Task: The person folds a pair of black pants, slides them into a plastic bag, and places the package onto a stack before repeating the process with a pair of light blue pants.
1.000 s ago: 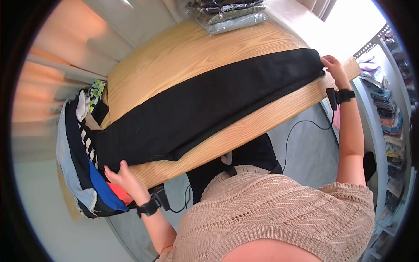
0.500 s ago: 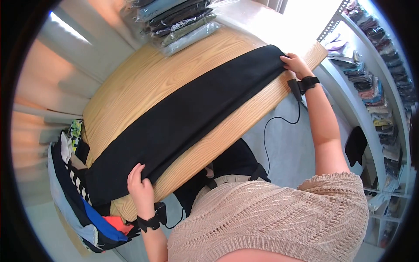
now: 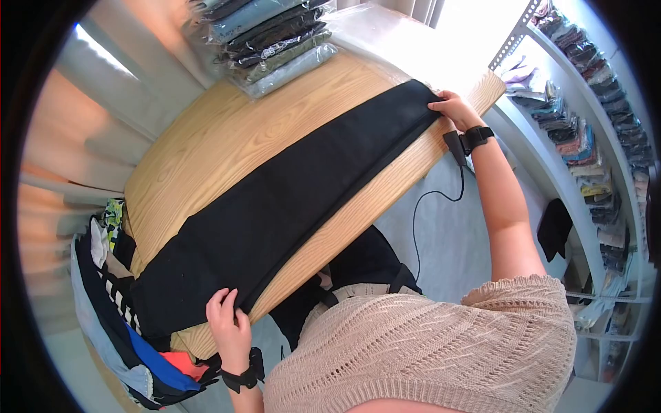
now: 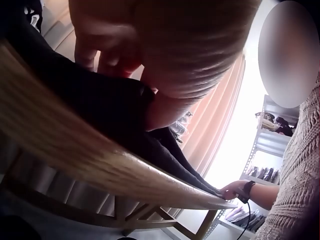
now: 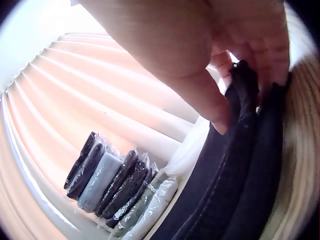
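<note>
A pair of black trousers (image 3: 275,199), folded lengthwise, lies flat along the near side of the wooden table (image 3: 206,144). At the narrow leg end on the right, my right hand (image 3: 458,111) pinches the hem; the right wrist view shows the layered hem (image 5: 245,95) between thumb and fingers. Close to the wider end, my left hand (image 3: 228,327) grips the near edge of the cloth. From the left wrist, a dark fold (image 4: 125,95) shows between the fingers and thumb, just over the table edge.
Bagged folded garments (image 3: 275,48) are stacked at the table's far side, beside a clear plastic sheet (image 3: 372,34). Loose clothes (image 3: 131,351) hang in a heap off the left end. Shelves of packed clothing (image 3: 585,151) stand to the right. A cable (image 3: 416,220) hangs from my right wrist.
My left hand has moved from the trousers' far left corner to their near edge and taken hold there. The right hand keeps the hem. The head view has shifted, with more stacked bags showing.
</note>
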Demonstrator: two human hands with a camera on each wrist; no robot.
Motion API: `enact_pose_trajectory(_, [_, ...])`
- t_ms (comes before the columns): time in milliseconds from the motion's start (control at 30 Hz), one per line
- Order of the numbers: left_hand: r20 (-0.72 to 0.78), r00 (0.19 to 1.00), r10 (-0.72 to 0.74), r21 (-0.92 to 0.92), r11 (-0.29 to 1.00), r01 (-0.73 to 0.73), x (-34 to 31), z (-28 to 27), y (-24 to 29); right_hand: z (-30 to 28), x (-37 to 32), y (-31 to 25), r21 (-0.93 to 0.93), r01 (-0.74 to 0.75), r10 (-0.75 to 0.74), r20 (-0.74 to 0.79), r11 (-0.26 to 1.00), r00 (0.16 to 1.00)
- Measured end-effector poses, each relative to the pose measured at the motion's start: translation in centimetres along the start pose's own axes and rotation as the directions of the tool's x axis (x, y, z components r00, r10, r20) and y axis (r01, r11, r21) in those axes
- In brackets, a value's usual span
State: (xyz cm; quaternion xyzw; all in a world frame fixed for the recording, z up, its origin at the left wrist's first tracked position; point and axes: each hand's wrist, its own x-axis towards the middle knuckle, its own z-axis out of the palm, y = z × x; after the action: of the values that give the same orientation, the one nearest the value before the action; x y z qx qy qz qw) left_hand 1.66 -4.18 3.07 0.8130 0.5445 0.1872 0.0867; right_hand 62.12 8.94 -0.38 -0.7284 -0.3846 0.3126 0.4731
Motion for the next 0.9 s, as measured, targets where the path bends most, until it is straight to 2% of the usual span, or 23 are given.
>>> enact_pose_trajectory(33, [-0.041,0.998,-0.049,-0.025,0.999,0.048,0.3,-0.2,0.3,0.2,-0.2,-0.5,-0.003,0.008,-0.008,0.005,1.0,1.0])
enact_pose_trajectory(67, [-0.081,0.992,-0.1,-0.053,0.994,0.096,0.6,-0.3,0.6,0.2,-0.7,-1.7,-0.191,-0.097,0.092,-0.035,0.977,0.995])
enact_pose_trajectory(100, [-0.09,0.99,-0.105,-0.054,0.993,0.101,0.9,-0.2,0.7,0.3,-0.8,-2.9,-0.365,-0.202,0.18,-0.095,0.909,0.979])
enact_pose_trajectory(133, [-0.127,0.984,-0.128,-0.011,0.992,0.127,1.2,0.1,0.7,0.2,-0.6,-3.5,-0.497,-0.285,0.285,-0.078,0.819,0.955])
enact_pose_trajectory(233, [-0.152,0.978,-0.144,0.023,0.989,0.149,1.8,0.4,0.4,1.0,-0.9,-3.4,-0.549,-0.261,0.275,-0.059,0.794,0.96])
enact_pose_trajectory(300, [-0.135,0.981,-0.142,0.013,0.989,0.145,2.0,0.2,0.2,0.9,-0.5,-2.8,-0.504,-0.259,0.264,-0.062,0.824,0.963])
enact_pose_trajectory(367, [-0.273,0.952,-0.139,-0.054,0.99,0.129,2.2,-0.5,0.3,0.9,0.6,-1.6,-0.355,-0.24,0.228,-0.076,0.904,0.971])
enact_pose_trajectory(400, [-0.4,0.915,-0.052,-0.006,0.999,0.054,2.1,-0.4,0.2,0.8,0.7,-1.5,-0.324,-0.266,0.25,-0.091,0.908,0.964])
enact_pose_trajectory(433, [-0.39,0.919,-0.054,-0.009,0.998,0.055,1.8,-0.5,0.1,0.7,0.8,-1.2,-0.328,-0.275,0.259,-0.092,0.904,0.961])
enact_pose_trajectory(500, [-0.415,0.908,0.063,0.101,0.995,-0.023,0.6,-0.9,0.0,0.7,0.5,-1.2,-0.236,-0.243,0.227,-0.094,0.941,0.969])
enact_pose_trajectory(567, [-0.251,0.96,0.128,0.136,0.986,-0.096,-0.8,-1.3,-0.4,0.5,0.2,-1.4,-0.217,-0.263,0.248,-0.094,0.94,0.964])
enact_pose_trajectory(633, [-0.065,0.987,0.15,0.062,0.987,-0.146,-1.1,-1.0,-0.3,0.5,0.1,-1.4,-0.174,-0.253,0.24,-0.096,0.952,0.966])
enact_pose_trajectory(667, [0.054,0.994,0.095,-0.011,0.995,-0.094,-1.3,-0.6,-0.2,0.4,-0.1,-1.3,-0.149,-0.247,0.239,-0.067,0.958,0.969])
enact_pose_trajectory(767, [0.064,0.996,0.054,-0.022,0.998,-0.053,-1.6,-0.3,-0.3,0.2,-0.4,-2.0,-0.218,-0.247,0.232,-0.095,0.944,0.968])
enact_pose_trajectory(800, [0.066,0.996,0.051,-0.033,0.998,-0.049,-1.5,-0.3,-0.3,0.3,-1.2,-2.9,-0.125,-0.243,0.242,-0.025,0.962,0.97])
enact_pose_trajectory(900, [0.029,0.999,0.028,-0.061,0.998,-0.026,-1.4,0.0,-0.3,1.1,-3.2,-5.5,-0.104,-0.155,0.165,0.086,0.982,0.983])
